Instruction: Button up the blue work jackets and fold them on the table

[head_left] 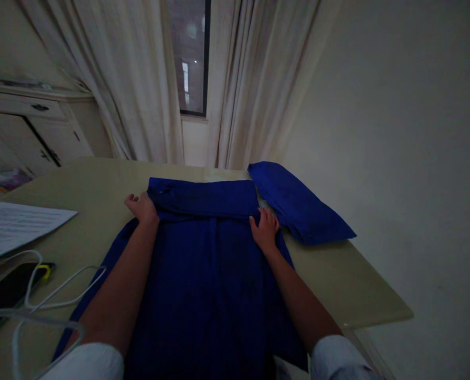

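A dark blue garment [207, 274] lies spread on the beige table [96, 195], its far end folded back into a band [203, 199]. My left hand [142, 207] rests at the left end of that folded band, fingers curled on the cloth edge. My right hand [265, 228] lies flat on the right end of the fold, fingers spread. One blue sleeve [298, 203] stretches out to the right of my right hand, lying on the table.
A printed sheet of paper [13, 226] lies at the left, with a white cable [40, 301] looped over a dark phone-like object [9, 290]. Curtains [140, 79] and a window stand beyond the table. The table's right edge [381, 306] is close.
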